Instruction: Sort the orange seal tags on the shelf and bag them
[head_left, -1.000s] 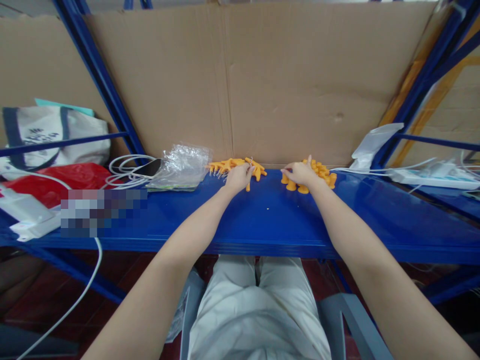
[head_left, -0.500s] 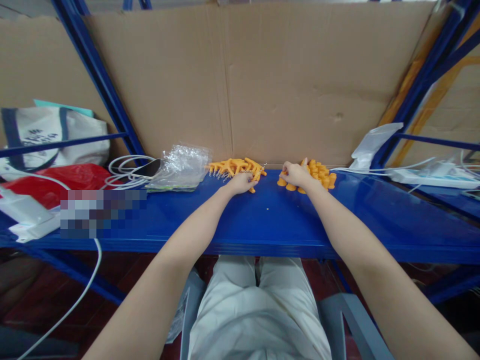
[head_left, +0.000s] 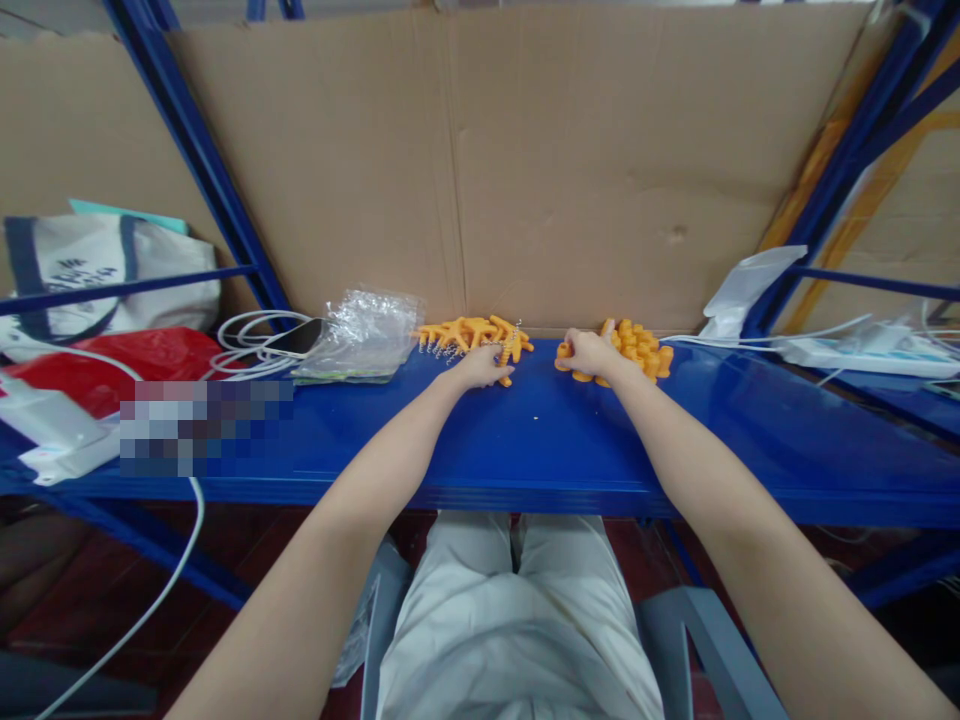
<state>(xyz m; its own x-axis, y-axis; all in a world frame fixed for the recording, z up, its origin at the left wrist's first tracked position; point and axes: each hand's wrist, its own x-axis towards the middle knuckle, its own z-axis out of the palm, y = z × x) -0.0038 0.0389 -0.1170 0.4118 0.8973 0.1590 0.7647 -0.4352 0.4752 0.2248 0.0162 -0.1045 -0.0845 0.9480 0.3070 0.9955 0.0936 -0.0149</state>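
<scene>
My left hand (head_left: 480, 368) is at the right front of a pile of orange branched pieces (head_left: 457, 332) with small metal chains. Its thumb and fingers are around one orange piece (head_left: 505, 381) at the pile's front edge. To the right, my right hand (head_left: 591, 354) reaches over the left side of a group of orange cup-shaped pieces (head_left: 643, 350). An orange cup-shaped piece (head_left: 562, 351) shows between its thumb and forefinger. Part of this group is hidden under the hand.
Both piles lie on a blue shelf (head_left: 540, 450) against a cardboard wall (head_left: 570, 170). Clear plastic bags (head_left: 360, 345) lie left of the chained pieces. Further left are white cables (head_left: 251, 345), a red bag (head_left: 165, 360) and a cloth bag (head_left: 150, 265). A power strip (head_left: 862, 357) is at the right.
My left thumb and forefinger have parted a little around the orange piece. My right fingers have shifted slightly, and a cup-shaped piece now shows raised between them.
</scene>
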